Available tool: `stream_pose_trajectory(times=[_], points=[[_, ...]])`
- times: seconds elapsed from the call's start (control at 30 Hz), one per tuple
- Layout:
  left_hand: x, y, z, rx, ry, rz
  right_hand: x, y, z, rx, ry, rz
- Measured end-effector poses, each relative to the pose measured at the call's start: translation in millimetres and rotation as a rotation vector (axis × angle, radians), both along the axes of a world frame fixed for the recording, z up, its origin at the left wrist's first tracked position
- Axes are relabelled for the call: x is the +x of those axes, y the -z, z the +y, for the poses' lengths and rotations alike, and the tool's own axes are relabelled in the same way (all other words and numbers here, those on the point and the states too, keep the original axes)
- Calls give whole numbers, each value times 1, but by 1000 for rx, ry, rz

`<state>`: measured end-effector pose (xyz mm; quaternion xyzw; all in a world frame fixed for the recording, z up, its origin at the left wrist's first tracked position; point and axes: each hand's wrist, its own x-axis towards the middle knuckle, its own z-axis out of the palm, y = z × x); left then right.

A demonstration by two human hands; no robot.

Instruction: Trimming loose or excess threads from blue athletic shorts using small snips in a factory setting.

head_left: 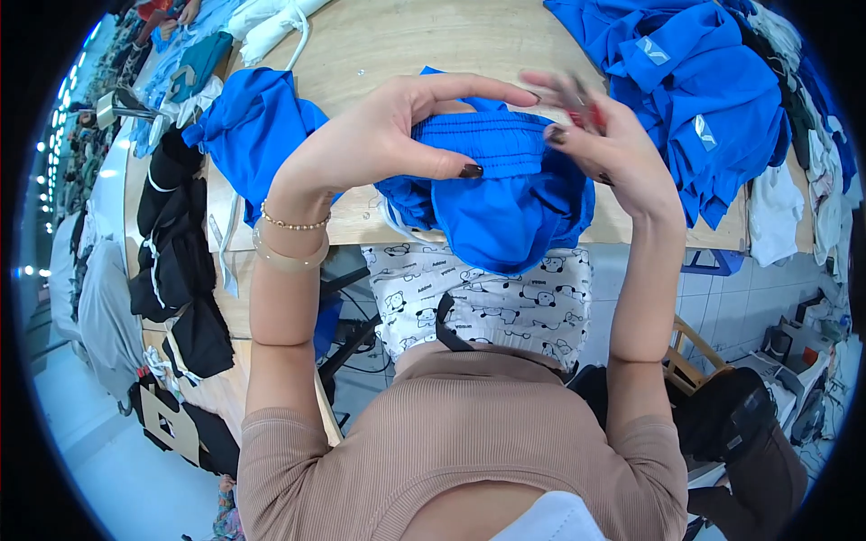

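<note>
Blue elastic-waisted shorts (492, 144) lie bunched at the table's near edge, the gathered waistband up and the lower cloth drooping over the edge. Over the waistband's left part is my left hand (383, 135), thumb and forefinger spread wide apart. Its thumb tip appears against the band; whether it presses there I cannot tell. On the band's right side, my right hand (618, 140) is curled around what look like small thread snips (582, 106) with red on them. Motion blurs the snips and some fingertips.
A large pile of blue garments (695, 99) covers the table's right, beside white cloth (776, 212). Another blue piece (257, 126) lies left, near black garments (176, 243) with white cords. White cloth (271, 22) sits at the far edge. A wooden chair (695, 347) stands lower right.
</note>
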<state>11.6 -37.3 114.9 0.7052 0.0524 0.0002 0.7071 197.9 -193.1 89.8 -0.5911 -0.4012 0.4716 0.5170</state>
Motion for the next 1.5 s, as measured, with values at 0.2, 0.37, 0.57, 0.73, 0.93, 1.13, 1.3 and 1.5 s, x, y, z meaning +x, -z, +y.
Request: stream_pose_trajectory(times=[0.2,0.37,0.57,0.73,0.93,1.13,1.3,1.5], points=[[-3,5,11,241,-18,109,2,-8,10,88,6,-159],[-4,8,15,255,-104,203,7,-12,14,298,49,-380],[1,-1,11,154,-238,206,12,-11,15,277,99,-373],[2,0,7,169,-284,202,12,-8,15,256,138,-409],[2,4,14,211,-223,222,13,-7,17,284,124,-383],[2,11,16,185,-151,222,15,-4,18,273,124,-396],[2,11,15,138,-125,221,14,-5,20,256,117,-379],[1,12,15,105,-139,225,11,-3,22,270,127,-388]])
